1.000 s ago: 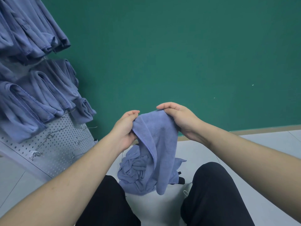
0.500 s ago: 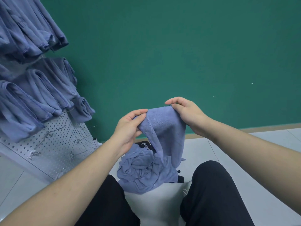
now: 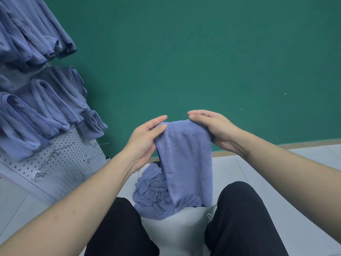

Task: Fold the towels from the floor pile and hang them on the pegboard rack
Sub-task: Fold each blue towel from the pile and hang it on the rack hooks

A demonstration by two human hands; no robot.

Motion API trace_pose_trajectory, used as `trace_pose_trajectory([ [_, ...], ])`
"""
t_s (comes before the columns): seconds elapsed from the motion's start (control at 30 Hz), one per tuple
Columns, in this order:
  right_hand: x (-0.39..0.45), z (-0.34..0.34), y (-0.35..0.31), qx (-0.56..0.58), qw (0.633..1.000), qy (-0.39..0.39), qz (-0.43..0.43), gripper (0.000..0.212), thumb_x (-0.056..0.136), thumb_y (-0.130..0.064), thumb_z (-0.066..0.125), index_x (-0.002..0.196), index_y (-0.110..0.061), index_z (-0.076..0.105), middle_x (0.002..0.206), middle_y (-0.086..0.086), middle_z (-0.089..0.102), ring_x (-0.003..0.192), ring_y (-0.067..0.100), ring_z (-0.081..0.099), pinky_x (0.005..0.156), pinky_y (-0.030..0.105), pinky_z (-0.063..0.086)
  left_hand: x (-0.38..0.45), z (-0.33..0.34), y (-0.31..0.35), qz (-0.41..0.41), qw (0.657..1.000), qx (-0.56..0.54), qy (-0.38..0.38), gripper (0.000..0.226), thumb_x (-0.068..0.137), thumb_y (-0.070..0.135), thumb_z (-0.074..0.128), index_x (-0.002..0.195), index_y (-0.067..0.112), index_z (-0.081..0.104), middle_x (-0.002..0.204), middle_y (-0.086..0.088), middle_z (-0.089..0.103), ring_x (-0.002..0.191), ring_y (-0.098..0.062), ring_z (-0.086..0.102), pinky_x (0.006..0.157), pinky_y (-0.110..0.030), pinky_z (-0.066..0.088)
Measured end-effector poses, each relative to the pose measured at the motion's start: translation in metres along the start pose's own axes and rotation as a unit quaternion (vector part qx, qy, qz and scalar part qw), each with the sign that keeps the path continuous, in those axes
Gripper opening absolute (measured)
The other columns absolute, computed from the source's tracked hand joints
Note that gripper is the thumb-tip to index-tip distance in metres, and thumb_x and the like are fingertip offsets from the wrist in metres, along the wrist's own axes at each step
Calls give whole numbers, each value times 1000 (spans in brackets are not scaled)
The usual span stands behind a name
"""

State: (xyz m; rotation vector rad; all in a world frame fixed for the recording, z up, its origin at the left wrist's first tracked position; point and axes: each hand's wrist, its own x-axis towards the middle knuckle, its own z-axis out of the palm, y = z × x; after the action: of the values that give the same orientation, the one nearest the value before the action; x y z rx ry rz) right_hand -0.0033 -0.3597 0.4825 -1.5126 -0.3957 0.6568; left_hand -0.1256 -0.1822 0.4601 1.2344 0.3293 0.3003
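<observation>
A blue towel [image 3: 186, 156] hangs folded in front of me, held by its top edge. My left hand [image 3: 144, 139] pinches its upper left corner between thumb and fingers. My right hand [image 3: 214, 128] grips its upper right corner, fingers over the top. Below it, on the floor between my knees, lies a crumpled pile of blue towels [image 3: 153, 198]. At the left stands the white pegboard rack [image 3: 68, 163], with several folded blue towels [image 3: 44, 108] hung on its hooks and some bare metal hooks [image 3: 55, 154] lower down.
A green wall [image 3: 203, 52] rises straight ahead, with a wooden skirting strip [image 3: 295, 145] at its foot. The floor has pale tiles [image 3: 230, 172]. My two knees in black trousers [image 3: 239, 215] frame the pile.
Both hands have drawn apart and risen a little, so the towel's top edge is stretched wider and the cloth hangs flatter.
</observation>
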Motion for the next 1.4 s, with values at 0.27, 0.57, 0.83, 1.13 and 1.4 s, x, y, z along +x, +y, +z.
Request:
trace_pose_trajectory([
  [0.27, 5, 0, 4, -302, 951, 35, -54, 32, 103, -16, 40, 109, -32, 68, 75, -5, 54, 67, 11, 45, 61, 24, 37, 1, -8, 2, -42, 987, 156, -26, 25, 90, 3, 70, 105, 22, 76, 114, -4, 74, 96, -14, 70, 89, -29, 54],
  [0.57, 7, 1, 4, -283, 956, -13, 79, 18, 94, -40, 61, 105, -27, 68, 99, -4, 65, 84, 15, 56, 85, 35, 54, 2, -4, 8, -122, 979, 165, -6, 19, 87, 6, 73, 102, 16, 75, 95, -4, 78, 83, -12, 71, 77, -26, 55],
  [0.83, 4, -11, 5, -320, 931, -146, 100, 34, 73, -25, 88, 104, -17, 76, 100, 1, 78, 98, 20, 73, 93, 37, 58, -1, -10, 0, -85, 938, 335, -28, 34, 78, -2, 76, 103, 21, 77, 99, 4, 77, 92, -11, 70, 79, -23, 54],
  [1.13, 7, -13, 2, -464, 884, -60, 16, 14, 86, -31, 75, 94, -20, 73, 102, 2, 73, 98, 23, 66, 86, 33, 54, 4, -12, 14, 13, 812, 583, -34, 13, 88, 27, 73, 78, 18, 73, 74, 6, 65, 67, -11, 52, 62, -24, 41],
  [1.4, 6, -5, 19, -177, 984, 7, -37, 32, 102, -41, 45, 115, -15, 61, 117, -3, 67, 114, 15, 62, 102, 35, 46, 2, -19, 6, 66, 944, 318, 54, 20, 95, 36, 66, 87, 18, 62, 79, 13, 62, 74, -7, 53, 73, -27, 41],
])
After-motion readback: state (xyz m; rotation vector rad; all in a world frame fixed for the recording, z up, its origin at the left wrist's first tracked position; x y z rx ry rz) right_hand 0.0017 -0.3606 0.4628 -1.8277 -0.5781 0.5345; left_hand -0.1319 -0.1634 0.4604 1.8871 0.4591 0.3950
